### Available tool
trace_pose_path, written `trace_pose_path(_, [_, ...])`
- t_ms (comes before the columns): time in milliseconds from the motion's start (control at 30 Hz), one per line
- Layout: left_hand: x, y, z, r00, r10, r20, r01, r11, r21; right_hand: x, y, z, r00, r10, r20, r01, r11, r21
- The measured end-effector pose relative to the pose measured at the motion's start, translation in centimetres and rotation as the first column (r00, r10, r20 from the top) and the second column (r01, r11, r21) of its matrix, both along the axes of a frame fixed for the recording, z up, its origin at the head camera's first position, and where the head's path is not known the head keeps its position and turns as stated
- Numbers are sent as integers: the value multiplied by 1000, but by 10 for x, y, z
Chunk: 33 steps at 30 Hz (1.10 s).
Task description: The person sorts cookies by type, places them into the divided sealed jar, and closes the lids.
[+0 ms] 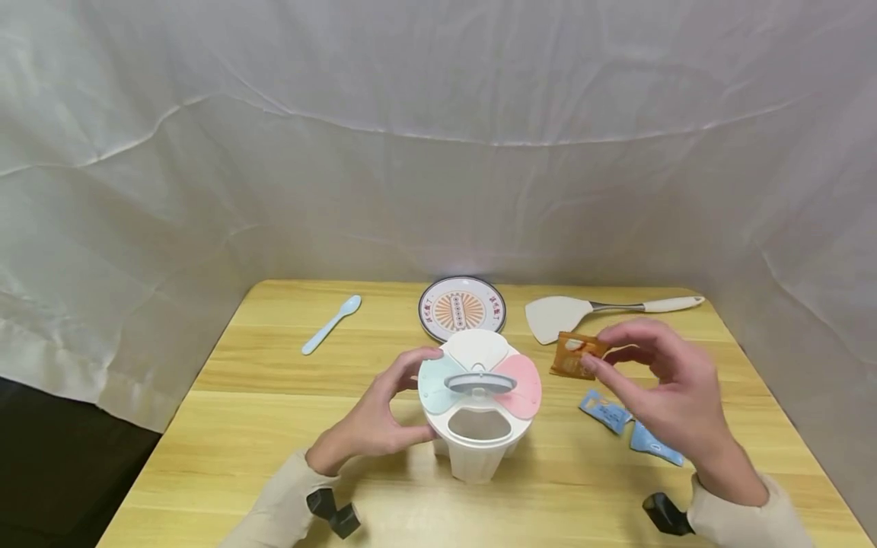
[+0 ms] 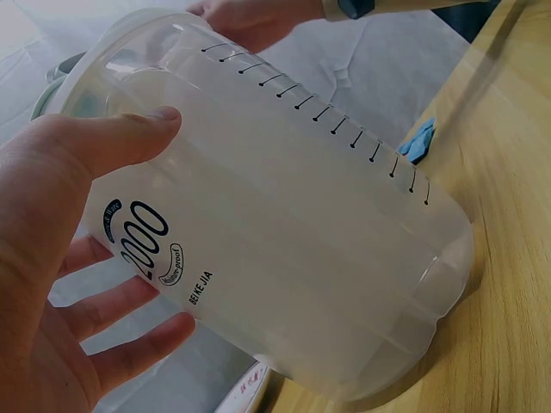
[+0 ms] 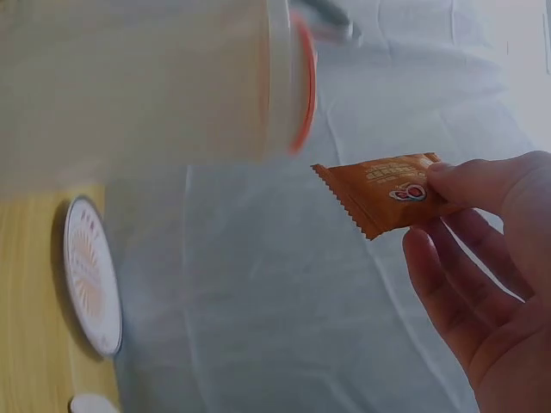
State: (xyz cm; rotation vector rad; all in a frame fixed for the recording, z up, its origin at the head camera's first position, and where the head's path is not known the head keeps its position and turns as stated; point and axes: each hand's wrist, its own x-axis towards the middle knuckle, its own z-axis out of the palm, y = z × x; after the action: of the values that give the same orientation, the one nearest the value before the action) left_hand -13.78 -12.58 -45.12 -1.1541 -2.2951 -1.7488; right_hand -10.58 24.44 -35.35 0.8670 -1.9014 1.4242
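My left hand (image 1: 384,415) grips the side of a translucent food storage canister (image 2: 284,232), thumb on one side and fingers round the other. Measuring ticks and "2000" mark its wall. Its round lid (image 1: 479,342) has white, pale blue and pink segments, a grey piece standing up at the centre, and an uncovered opening (image 1: 479,425) on the near side. To the right of the lid, my right hand (image 1: 674,388) pinches a small orange snack packet (image 3: 387,191) by one end, above the table. Two blue packets (image 1: 606,411) lie on the table below that hand.
Behind the canister is a round patterned plate (image 1: 460,306). A cream spatula (image 1: 558,316) with a long handle lies at the back right, and a pale blue spoon (image 1: 332,325) at the back left. Grey cloth (image 1: 438,205) hangs behind the wooden table (image 1: 260,426).
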Motion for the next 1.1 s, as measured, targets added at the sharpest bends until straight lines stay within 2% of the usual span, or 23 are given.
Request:
trace_pose_path(100, [0, 0, 0, 1000, -1, -4, 1, 1000, -1, 7, -13, 5, 993, 102, -65, -105, 994, -44])
trace_pose_path(267, [1, -1, -1, 1000, -2, -4, 2, 1000, 1, 18, -37, 16, 953, 258, -156, -273, 959, -81])
trace_pose_path(400, [1, -1, -1, 1000, -1, -6, 1, 1000, 0, 22, -51, 19, 926, 311, -215, -330, 942, -59])
trace_pose_path(533, [1, -1, 0, 1000, 0, -11, 0, 1000, -1, 25, -59, 17, 915, 321, -242, -340, 940, -38])
trace_pose_path(667, [1, 0, -1, 1000, 0, -11, 0, 1000, -2, 25, -65, 11, 911, 338, -235, -350, 937, -7])
trace_pose_path(1033, [0, -1, -1, 1000, -3, -22, 3, 1000, 4, 26, -83, -5, 926, 306, -221, -311, 950, 12])
trace_pose_path(1100, [0, 0, -1, 1000, -5, -22, 5, 1000, 4, 26, -86, -8, 923, 313, -225, -316, 948, 27])
